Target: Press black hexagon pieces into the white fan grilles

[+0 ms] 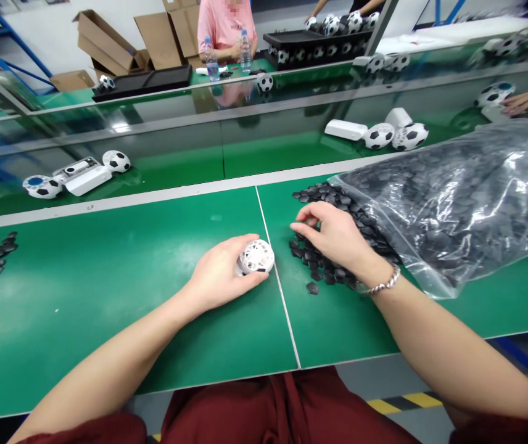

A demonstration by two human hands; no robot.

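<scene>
At the green bench [107, 296], my left hand [220, 277] curls around a white ball shell [257, 256] just left of centre frame, fingers closed on its near side and its open lattice face turned up, the shell resting on the mat beside the seam between two panels. My right hand [333, 237], a bracelet [382, 285] at the wrist, hovers right of centre over a heap of black pentagon pieces [324, 259], fingers loosely bent and half open, thumb and forefinger pinching toward a piece; I cannot tell whether one is already caught. The heap spills from a clear plastic bag [453, 197] filling the right of the frame, and one piece [311, 288] lies apart at the pile's near edge. To do this well, I judge, I should pick a single piece cleanly by its edges, keep the shell steady with an empty socket facing up, and seat the piece flat. Finished black-and-white balls [393, 135] sit on the conveyor at upper right; another worker [226, 28] sits at upper centre.
</scene>
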